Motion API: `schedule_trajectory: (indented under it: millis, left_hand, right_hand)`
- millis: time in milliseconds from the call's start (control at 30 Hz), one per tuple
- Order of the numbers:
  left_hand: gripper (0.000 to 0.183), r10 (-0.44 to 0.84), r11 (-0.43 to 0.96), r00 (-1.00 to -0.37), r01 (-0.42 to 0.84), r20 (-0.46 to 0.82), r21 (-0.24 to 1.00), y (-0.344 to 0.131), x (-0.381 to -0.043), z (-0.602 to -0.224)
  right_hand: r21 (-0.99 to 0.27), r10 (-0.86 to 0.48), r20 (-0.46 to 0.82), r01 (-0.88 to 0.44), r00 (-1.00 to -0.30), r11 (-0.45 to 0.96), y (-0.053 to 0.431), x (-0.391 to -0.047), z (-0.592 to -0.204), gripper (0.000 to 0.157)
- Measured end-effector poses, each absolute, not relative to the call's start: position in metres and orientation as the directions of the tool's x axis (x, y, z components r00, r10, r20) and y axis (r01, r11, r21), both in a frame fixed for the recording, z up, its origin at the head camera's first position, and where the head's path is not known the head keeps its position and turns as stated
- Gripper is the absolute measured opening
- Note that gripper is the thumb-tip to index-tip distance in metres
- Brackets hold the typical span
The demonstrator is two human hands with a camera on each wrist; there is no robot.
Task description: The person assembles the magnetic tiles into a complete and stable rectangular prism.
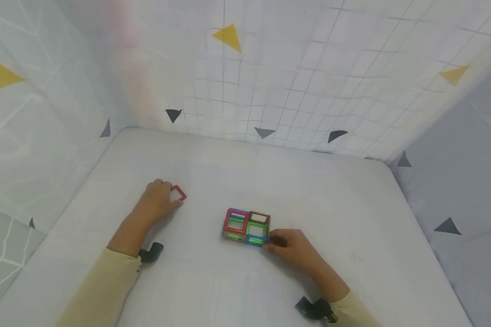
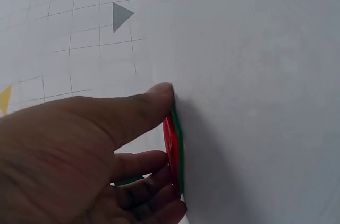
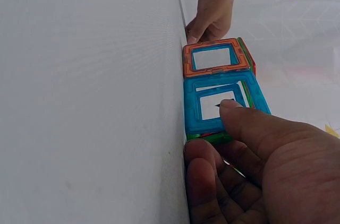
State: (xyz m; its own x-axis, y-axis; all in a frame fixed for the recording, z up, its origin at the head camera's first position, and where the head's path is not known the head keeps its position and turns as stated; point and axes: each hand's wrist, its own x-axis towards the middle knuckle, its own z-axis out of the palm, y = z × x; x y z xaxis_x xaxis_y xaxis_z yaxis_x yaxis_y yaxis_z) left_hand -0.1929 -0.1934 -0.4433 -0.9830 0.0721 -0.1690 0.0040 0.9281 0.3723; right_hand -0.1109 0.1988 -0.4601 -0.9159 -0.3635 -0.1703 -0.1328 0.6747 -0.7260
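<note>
On the left side of the white table, my left hand (image 1: 157, 203) holds a red square magnetic tile (image 1: 182, 192) between thumb and fingers. In the left wrist view a green edge (image 2: 180, 155) lies flat against the red tile (image 2: 171, 149). Near the middle stands a block of two joined cubes built from magnetic tiles, with a red tile (image 1: 229, 220) on top of the left cube. My right hand (image 1: 293, 246) grips the block's right end. Its thumb presses a blue tile (image 3: 192, 118), beside an orange tile (image 3: 188, 62), while the fingers curl round the end.
The white tabletop (image 1: 331, 195) surrounds the block. White walls with grid lines and coloured triangles rise at the back and sides. A dark wrist mount (image 1: 151, 252) is worn on the left wrist and another dark mount (image 1: 314, 309) on the right.
</note>
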Motion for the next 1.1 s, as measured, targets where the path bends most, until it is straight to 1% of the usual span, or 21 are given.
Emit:
schedule_trajectory:
  millis: [100, 267, 367, 533, 733, 900, 1100]
  left_hand:
    - [0.049, 0.086, 0.932, -0.979, 0.012, -0.187, 0.363, -0.195, -0.193, -0.442]
    - [0.044, 0.102, 0.935, -0.972, 0.021, -0.213, 0.354, -0.196, -0.196, -0.439]
    - [0.046, 0.101, 0.931, -0.966, 0.008, -0.238, 0.365, -0.197, -0.198, -0.439]
    - [0.053, 0.111, 0.924, -0.958, 0.0, -0.266, 0.383, -0.197, -0.197, -0.438]
    - [0.051, 0.158, 0.923, -0.95, 0.045, -0.269, 0.382, -0.194, -0.197, -0.439]
    - [0.051, 0.21, 0.915, -0.947, 0.103, -0.241, 0.391, -0.186, -0.194, -0.435]
    - [0.055, 0.323, 0.867, -0.938, 0.24, -0.124, 0.437, -0.167, -0.182, -0.415]
  right_hand:
    - [-0.726, -0.363, -0.171, -0.132, -0.916, 0.675, 0.199, -0.111, -0.461, 0.029]
    - [-0.723, -0.365, -0.171, -0.135, -0.915, 0.677, 0.198, -0.111, -0.461, 0.029]
    - [-0.727, -0.365, -0.172, -0.132, -0.915, 0.674, 0.198, -0.111, -0.461, 0.028]
    - [-0.728, -0.366, -0.172, -0.132, -0.915, 0.673, 0.198, -0.11, -0.461, 0.028]
    - [-0.731, -0.367, -0.166, -0.136, -0.915, 0.668, 0.198, -0.11, -0.46, 0.027]
    - [-0.727, -0.365, -0.169, -0.135, -0.915, 0.673, 0.199, -0.11, -0.46, 0.028]
    - [-0.731, -0.364, -0.162, -0.136, -0.917, 0.668, 0.199, -0.11, -0.462, 0.028]
